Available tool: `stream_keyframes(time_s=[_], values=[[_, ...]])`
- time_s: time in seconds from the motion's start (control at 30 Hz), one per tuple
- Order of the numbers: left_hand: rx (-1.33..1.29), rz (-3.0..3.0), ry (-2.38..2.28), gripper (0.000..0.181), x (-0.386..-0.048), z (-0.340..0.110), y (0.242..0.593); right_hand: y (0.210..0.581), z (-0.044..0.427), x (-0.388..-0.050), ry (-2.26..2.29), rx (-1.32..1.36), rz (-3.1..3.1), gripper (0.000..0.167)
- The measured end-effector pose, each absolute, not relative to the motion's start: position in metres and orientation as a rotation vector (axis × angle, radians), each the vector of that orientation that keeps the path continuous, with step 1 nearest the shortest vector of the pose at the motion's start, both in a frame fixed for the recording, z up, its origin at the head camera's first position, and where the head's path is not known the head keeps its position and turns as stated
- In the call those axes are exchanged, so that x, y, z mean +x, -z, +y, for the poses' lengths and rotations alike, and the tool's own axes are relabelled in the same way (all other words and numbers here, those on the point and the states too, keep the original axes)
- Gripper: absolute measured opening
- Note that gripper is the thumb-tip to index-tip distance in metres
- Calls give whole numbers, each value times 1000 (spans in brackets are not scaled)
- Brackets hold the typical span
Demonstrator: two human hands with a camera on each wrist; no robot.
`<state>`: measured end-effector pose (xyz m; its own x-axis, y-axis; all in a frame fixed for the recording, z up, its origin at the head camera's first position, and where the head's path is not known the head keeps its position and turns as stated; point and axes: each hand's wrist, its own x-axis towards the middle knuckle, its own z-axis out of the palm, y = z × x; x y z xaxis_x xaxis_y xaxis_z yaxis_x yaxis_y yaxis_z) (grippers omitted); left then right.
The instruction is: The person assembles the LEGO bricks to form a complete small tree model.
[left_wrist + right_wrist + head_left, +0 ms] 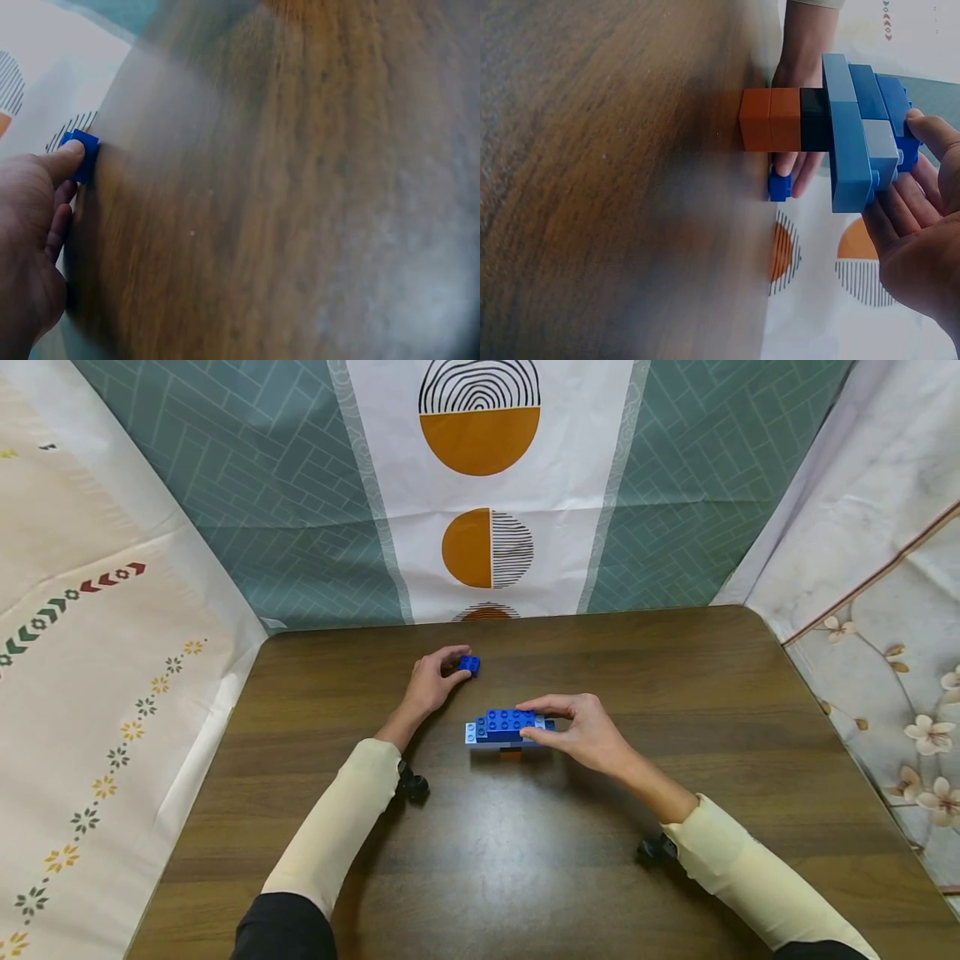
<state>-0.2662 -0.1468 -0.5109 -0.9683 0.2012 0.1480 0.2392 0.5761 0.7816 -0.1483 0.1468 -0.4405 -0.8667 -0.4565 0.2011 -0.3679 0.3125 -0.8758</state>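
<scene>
In the head view my left hand [429, 683] pinches a small dark blue toy brick [469, 665] between thumb and fingers, at the far part of the table. The left wrist view shows the thumb pressed on that blue brick [88, 159]. Nearer and to the right, my right hand [581, 731] grips a brick build [506, 724] by its upper right end. Stacked orange bricks [769, 120] and a dark brick [814, 120] form its narrow base. Wider light blue bricks [850, 157] and dark blue bricks lie above. Whether the base touches the table is unclear.
The brown wooden table [480, 877] has rounded far corners. A patterned cloth [300, 485] hangs behind its far edge, with light cloths at the left [112, 693] and right [847, 568]. Each wrist carries a small black device.
</scene>
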Motion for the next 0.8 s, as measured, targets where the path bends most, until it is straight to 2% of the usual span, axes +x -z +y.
stream_keyframes(time_s=[0.47, 0.8], values=[[-491, -2668, 1443, 43, -246, -154, 493, 441, 146, -148, 1619, -772, 2470, 31], [-685, -2551, 1502, 41, -224, -146, 469, 441, 147, -147, 1630, -780, 2471, 32]])
